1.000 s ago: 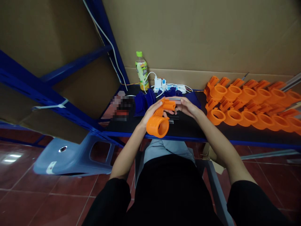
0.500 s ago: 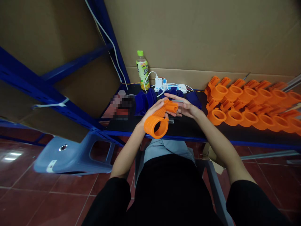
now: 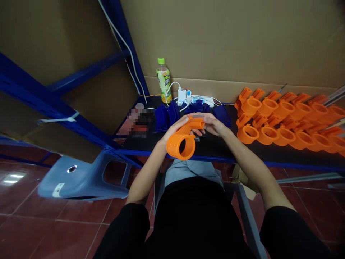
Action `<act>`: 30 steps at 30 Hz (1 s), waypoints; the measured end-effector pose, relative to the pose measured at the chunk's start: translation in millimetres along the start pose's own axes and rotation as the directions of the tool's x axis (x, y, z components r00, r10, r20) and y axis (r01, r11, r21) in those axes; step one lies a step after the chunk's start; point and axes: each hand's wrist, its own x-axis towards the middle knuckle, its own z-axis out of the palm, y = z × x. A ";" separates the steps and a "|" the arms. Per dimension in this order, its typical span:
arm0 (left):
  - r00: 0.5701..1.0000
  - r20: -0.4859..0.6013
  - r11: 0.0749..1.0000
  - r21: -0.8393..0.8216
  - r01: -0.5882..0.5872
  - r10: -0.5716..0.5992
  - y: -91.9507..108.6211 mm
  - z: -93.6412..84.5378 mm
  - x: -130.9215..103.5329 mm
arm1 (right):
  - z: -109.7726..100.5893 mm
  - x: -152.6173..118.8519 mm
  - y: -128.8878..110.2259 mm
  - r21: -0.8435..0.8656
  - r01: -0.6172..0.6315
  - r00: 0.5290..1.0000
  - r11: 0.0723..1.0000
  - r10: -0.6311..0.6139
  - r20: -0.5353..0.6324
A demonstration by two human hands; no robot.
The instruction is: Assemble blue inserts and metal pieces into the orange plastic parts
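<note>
An orange plastic part (image 3: 179, 144), with a wide ring at one end and a slotted arm at the other, is held above the front of the black tabletop. My left hand (image 3: 172, 130) is wrapped round its arm from the left, with the ring hanging below the palm. The fingers of my right hand (image 3: 214, 125) close on the slotted end from the right. A thin greyish strip (image 3: 198, 116) shows along the top between my hands; most of it is hidden. Folded dark blue pieces (image 3: 163, 118) lie just behind my left hand.
Two rows of similar orange parts (image 3: 285, 137) stand on the right of the black tabletop (image 3: 221, 144). A drink bottle (image 3: 163, 81) and a white power strip with cables (image 3: 202, 100) are at the back. A blue rack post (image 3: 64, 111) and a plastic stool (image 3: 81, 180) are on the left.
My right hand has moved in left and its fingers have closed on the slotted end of the orange part. The part has shifted slightly right.
</note>
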 end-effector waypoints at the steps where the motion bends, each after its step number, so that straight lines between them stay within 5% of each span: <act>1: 1.000 0.002 1.000 -0.009 -0.002 0.002 0.2 0.3 -0.2 | -0.8 0.7 1.9 0.002 0.004 1.000 1.000 -0.004 -0.005; 30: 0.996 -0.071 0.998 0.020 0.062 -0.060 2.8 -4.9 0.9 | 0.4 1.0 0.9 -0.012 0.005 1.000 1.000 -0.005 -0.016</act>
